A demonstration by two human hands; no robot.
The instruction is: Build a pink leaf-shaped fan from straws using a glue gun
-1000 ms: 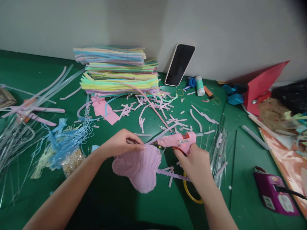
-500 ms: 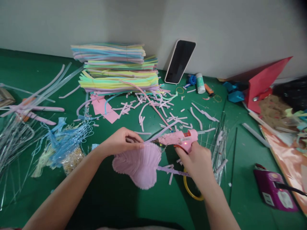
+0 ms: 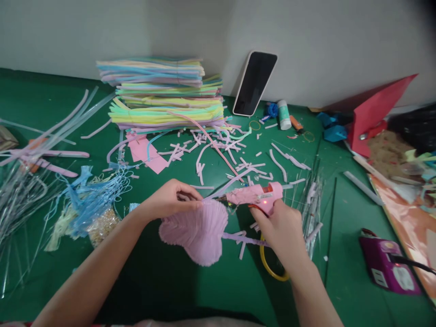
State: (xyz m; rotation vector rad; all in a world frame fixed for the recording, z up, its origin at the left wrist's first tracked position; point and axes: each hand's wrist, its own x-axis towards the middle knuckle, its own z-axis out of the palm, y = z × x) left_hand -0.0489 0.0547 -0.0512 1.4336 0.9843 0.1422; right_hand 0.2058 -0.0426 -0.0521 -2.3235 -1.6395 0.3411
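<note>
Between thumb and fingers, my left hand (image 3: 175, 200) pinches the top edge of a lilac pipe-cleaner flower (image 3: 204, 234) with rounded lobes. A loose lilac pipe cleaner (image 3: 226, 184) runs from that pinch up to the right. My right hand (image 3: 282, 227) is wrapped around the handle of a pink hot glue gun (image 3: 254, 196), its small light lit. The gun's nozzle points left and is close to the flower's upper edge; whether it touches is unclear. A lilac wrapped stem (image 3: 245, 239) extends right from the flower, passing behind my right hand.
Bundled pastel pipe cleaners (image 3: 166, 109) lie at the back, beside a leaning phone (image 3: 255, 84). Cut lilac pieces are scattered in front. Blue tassels (image 3: 98, 197) and a bag of beads (image 3: 104, 225) lie left. Yellow-handled scissors (image 3: 272, 268) and a purple device (image 3: 390, 263) are right.
The view has shifted slightly, so the background sits a little higher. Both hands keep their holds, and the glue gun nozzle stays near the flower's top edge.
</note>
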